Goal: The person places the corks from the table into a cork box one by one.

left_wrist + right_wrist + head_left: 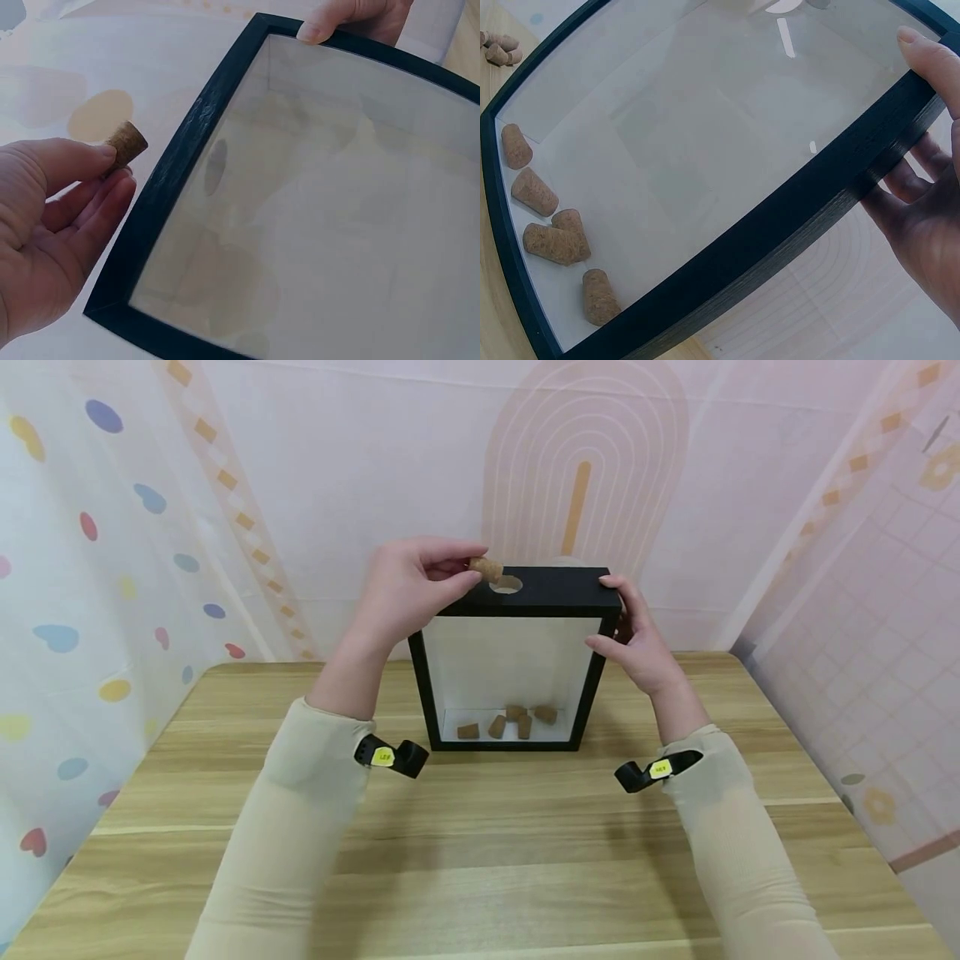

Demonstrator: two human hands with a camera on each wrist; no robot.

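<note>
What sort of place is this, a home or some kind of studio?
Probably a staged recording booth, not a lived-in room: patterned fabric backdrops wall in a single wooden table, and the only prop on it is a black display box holding corks.

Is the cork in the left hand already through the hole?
Not yet: the left hand pinches the cork just above the frame's hole.
</note>
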